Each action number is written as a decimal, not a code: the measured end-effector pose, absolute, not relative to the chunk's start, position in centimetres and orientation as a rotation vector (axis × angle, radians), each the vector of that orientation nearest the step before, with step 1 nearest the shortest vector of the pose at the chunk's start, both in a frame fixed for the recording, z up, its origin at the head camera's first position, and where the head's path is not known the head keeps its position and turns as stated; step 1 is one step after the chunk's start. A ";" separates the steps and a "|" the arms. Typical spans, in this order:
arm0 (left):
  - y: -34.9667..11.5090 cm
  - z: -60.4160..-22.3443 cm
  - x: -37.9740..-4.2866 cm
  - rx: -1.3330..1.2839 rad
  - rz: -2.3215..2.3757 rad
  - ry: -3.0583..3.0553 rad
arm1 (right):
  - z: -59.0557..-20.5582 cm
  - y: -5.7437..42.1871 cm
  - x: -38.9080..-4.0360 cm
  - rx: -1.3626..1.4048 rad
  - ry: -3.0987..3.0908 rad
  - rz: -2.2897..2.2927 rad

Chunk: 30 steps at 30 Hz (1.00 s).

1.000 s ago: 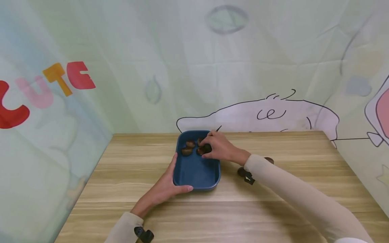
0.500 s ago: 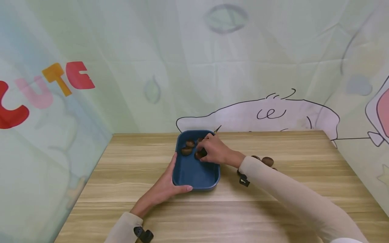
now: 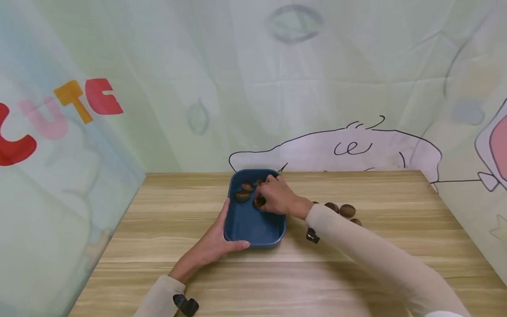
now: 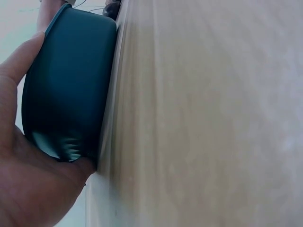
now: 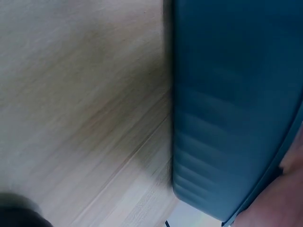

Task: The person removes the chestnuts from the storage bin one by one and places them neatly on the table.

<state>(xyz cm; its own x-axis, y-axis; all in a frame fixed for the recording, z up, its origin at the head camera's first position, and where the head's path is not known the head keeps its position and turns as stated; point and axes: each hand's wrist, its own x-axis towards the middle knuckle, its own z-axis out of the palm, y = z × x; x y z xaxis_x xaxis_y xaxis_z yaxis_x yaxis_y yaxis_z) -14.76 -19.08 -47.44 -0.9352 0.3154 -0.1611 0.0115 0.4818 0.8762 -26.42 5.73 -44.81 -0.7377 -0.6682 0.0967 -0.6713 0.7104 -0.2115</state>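
Note:
A deep blue rectangular box (image 3: 255,229) stands on the table in the head view. My left hand (image 3: 215,237) holds its near left corner, thumb along the near rim and fingers along the left side. In the left wrist view, the thumb lies at the rim of the box (image 4: 71,71). Reaching over the right rim, my right hand (image 3: 277,196) has its fingertips down inside, pinching a brown chestnut (image 3: 258,203) that they partly cover. Several other chestnuts lie at the box's far end, among them one chestnut (image 3: 242,196) on the left.
Right of the box, several loose chestnuts (image 3: 347,210) lie on the wooden table (image 3: 190,193), some partly behind the right sleeve (image 3: 356,246). A printed curtain (image 3: 253,88) rises behind the table's far edge.
My right hand has moved slightly left and toward me inside the box, with the chestnut in its fingers. Its sleeve has shifted, uncovering more loose chestnuts. The left hand stays put.

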 end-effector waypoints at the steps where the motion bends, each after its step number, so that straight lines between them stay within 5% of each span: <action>1: -19.1 -47.4 -14.8 0.279 1.436 2.432 | -44.8 5.8 -26.4 1.129 -2.890 0.380; 30: -19.2 -47.4 -14.9 0.285 1.439 2.429 | -42.9 12.0 -19.4 1.000 -2.664 0.938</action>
